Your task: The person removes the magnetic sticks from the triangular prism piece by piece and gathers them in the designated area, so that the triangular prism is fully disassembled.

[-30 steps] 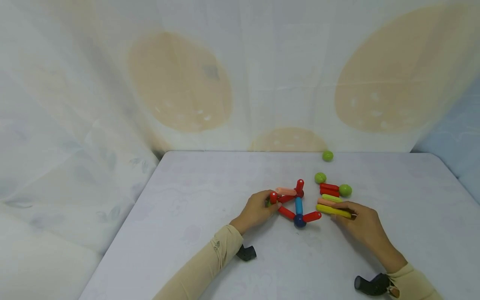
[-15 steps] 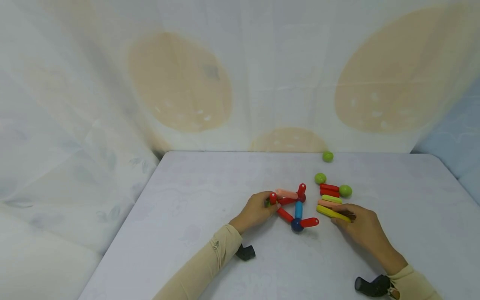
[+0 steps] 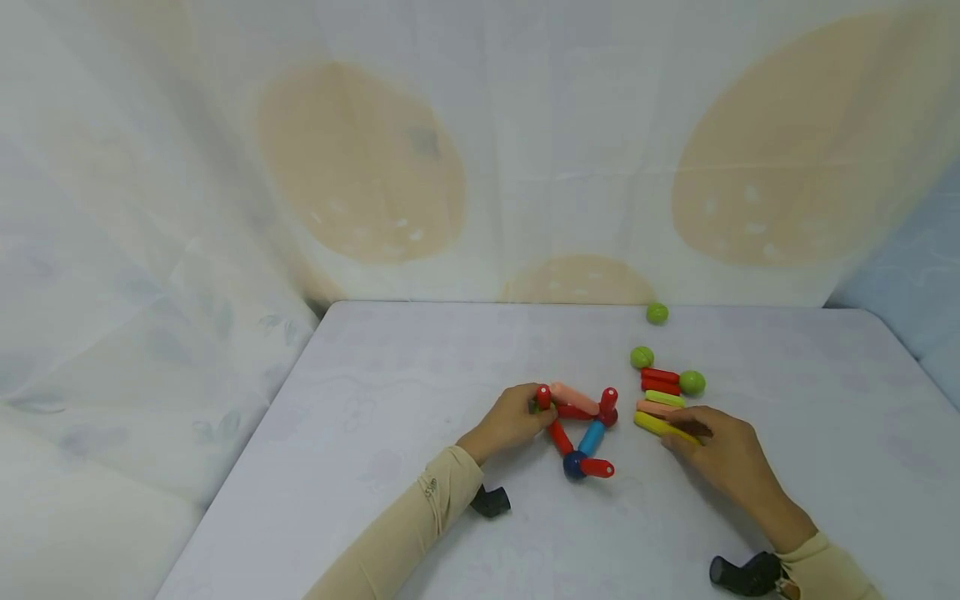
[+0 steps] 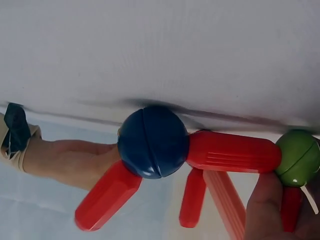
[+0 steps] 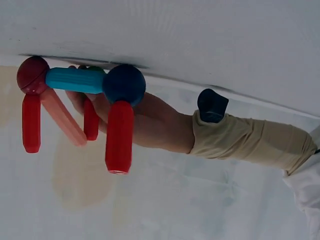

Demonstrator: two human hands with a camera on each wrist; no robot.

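Head view shows the left hand (image 3: 510, 421) pinching the rod-and-ball structure (image 3: 577, 433) mid-table, the right hand (image 3: 712, 450) gripping a yellow rod (image 3: 663, 426); tugging might detach its dark blue ball (image 3: 574, 465).

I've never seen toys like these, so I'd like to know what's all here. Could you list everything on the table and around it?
Joined rod-and-ball figure: one, red, pink and blue rods on a dark blue ball, a dark red ball and a green ball, table centre.
Loose rods: five, two red, light green, pink, yellow, stacked side by side right of the figure.
Loose green balls: three, one at the table's far edge, two by the red rods.
Table: one, pale lilac.
Draped cloth: white with tan ovals, behind the table.
Left hand: grips the figure's left end.
Right hand: fingertips on the yellow rod.
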